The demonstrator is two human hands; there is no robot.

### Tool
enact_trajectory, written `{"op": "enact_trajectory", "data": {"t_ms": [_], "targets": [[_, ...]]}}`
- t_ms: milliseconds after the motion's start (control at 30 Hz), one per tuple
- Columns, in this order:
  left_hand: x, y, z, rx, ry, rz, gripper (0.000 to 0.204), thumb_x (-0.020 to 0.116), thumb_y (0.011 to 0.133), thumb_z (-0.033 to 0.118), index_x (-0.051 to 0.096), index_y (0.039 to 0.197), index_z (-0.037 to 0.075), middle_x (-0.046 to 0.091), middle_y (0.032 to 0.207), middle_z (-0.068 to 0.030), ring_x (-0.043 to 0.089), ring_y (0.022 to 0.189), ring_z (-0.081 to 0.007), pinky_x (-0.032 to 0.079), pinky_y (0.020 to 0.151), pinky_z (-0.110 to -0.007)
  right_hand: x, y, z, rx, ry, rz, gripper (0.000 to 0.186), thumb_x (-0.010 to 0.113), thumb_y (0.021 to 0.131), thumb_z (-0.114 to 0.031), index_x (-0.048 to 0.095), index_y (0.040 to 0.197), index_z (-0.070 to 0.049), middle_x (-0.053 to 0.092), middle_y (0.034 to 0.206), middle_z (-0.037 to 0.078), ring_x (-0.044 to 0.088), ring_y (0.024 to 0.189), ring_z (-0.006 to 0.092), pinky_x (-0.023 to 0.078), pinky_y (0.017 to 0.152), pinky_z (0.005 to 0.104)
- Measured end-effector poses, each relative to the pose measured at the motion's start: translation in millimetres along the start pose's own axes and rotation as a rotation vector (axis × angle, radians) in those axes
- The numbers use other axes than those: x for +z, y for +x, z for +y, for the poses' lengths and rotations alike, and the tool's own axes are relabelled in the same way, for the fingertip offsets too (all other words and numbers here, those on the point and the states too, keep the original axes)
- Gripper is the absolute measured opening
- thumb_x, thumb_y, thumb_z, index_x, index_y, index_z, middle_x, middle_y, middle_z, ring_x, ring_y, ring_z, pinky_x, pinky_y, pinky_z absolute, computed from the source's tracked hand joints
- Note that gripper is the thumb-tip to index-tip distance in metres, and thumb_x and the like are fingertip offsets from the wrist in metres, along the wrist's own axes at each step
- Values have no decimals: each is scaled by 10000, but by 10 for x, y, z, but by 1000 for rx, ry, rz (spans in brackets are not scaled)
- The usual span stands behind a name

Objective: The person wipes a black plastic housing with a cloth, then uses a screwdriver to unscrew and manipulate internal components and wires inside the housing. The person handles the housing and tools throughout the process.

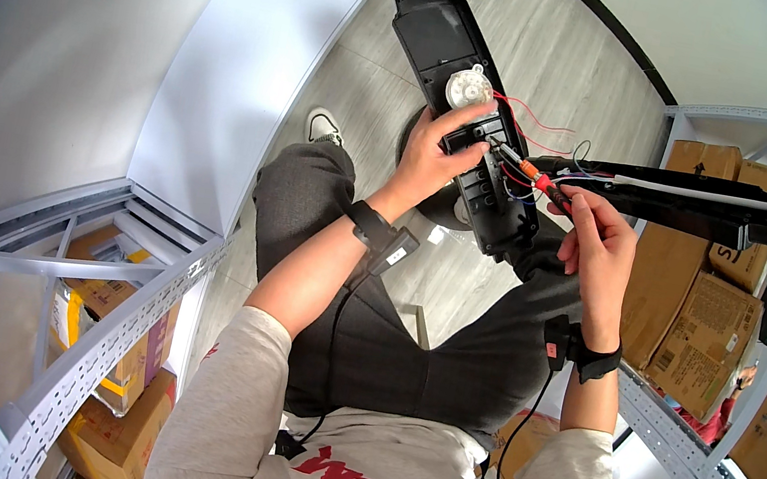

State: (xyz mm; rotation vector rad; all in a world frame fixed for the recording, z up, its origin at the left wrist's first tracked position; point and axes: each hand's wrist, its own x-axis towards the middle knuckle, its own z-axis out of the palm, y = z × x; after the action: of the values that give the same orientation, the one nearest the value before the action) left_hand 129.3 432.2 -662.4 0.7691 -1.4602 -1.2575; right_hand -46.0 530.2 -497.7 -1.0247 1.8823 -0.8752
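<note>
A long black plastic housing (438, 34) lies slantwise in front of my knees, its inner side facing up. My left hand (431, 158) grips its left edge, with thumb and index finger pressed near the small parts in its middle. A round whitish part (470, 89) sits on the housing just above those fingers. In my right hand (602, 238) is a screwdriver (557, 193) with a red and black handle. Its metal tip points left into the housing beside my left thumb. Whatever the tip touches is too small to make out. Thin red wires (537, 123) trail out to the right.
A long black arm-like part (695, 194), with a pale wire along it, reaches in from the right. Metal shelves (130, 299) with cardboard boxes (706, 344) stand on both sides. A white panel (221, 60) rises at the left. Cables run from both wrist straps.
</note>
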Motion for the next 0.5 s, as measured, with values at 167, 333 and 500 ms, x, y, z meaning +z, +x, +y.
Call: {"op": "enact_trajectory", "data": {"t_ms": [167, 333, 500], "targets": [[-5, -5, 12, -24, -6, -13, 214, 710, 825, 17, 721, 1034, 59, 715, 1021, -41, 636, 1004, -166, 465, 911, -305, 10, 10, 12, 22, -4, -17, 235, 543, 994, -150, 691, 1111, -9, 731, 906, 62, 514, 493, 25, 376, 404, 178], [15, -38, -74, -33, -2, -17, 98, 704, 820, 3, 705, 909, 43, 711, 948, -23, 642, 891, -139, 477, 838, -285, 16, 7, 9, 27, -5, -22, 233, 549, 993, -157, 697, 1094, -7, 730, 897, 58, 513, 490, 25, 376, 402, 179], [4, -34, -23, -82, -45, -16, 108, 682, 808, -27, 715, 878, 48, 722, 892, -22, 651, 857, -143, 479, 820, -281, 1, -12, 18, 17, -50, -21, 232, 563, 990, -173, 707, 1065, -7, 726, 870, 43, 518, 486, 27, 378, 405, 182]]}}
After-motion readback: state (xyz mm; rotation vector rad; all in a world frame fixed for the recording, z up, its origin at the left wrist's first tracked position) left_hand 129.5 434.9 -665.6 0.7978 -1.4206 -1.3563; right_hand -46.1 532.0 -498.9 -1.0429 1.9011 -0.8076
